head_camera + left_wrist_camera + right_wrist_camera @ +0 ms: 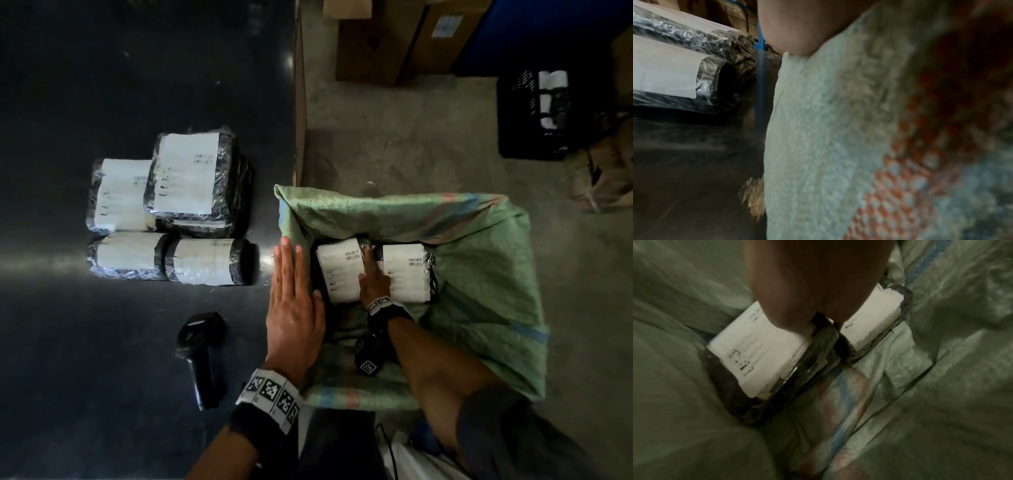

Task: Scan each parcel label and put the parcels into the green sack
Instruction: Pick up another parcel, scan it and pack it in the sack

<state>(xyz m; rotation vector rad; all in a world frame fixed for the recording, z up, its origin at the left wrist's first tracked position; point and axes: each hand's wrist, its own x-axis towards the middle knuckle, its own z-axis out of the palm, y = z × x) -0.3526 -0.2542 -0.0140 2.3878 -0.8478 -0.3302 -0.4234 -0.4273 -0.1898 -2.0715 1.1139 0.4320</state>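
Two parcels lie side by side inside the green sack [479,240], with their white labels up. The left parcel in the sack [337,270] and the right parcel in the sack [407,270] are both wrapped in black plastic film and they touch or almost touch in the middle. The right hand [373,279] is down in the sack and rests on top of them, across the gap between the two. Its fingers lie flat and mostly straight on the labels, so this grip is open and holds nothing; the right wrist view shows the same, the fingers [789,305] pressing on the label of one parcel.

The sack stands open on the floor, just right of the tabletop [102,342], and its left rim leans against the tabletop edge. The left hand [294,308] lies flat on this rim with straight fingers, open as well, and it presses the woven cloth [818,129] without curling around it.

On the dark tabletop, to the left of the sack, a group of five more parcels [171,209] waits: three stacked or overlapping at the far side and two rolled ones in front, all with white labels. Nearer to the person, a black handheld scanner [202,353] lies on the tabletop, apart from both hands.

Far right on the floor there are a black crate [524,116] and brown cardboard boxes [376,44].
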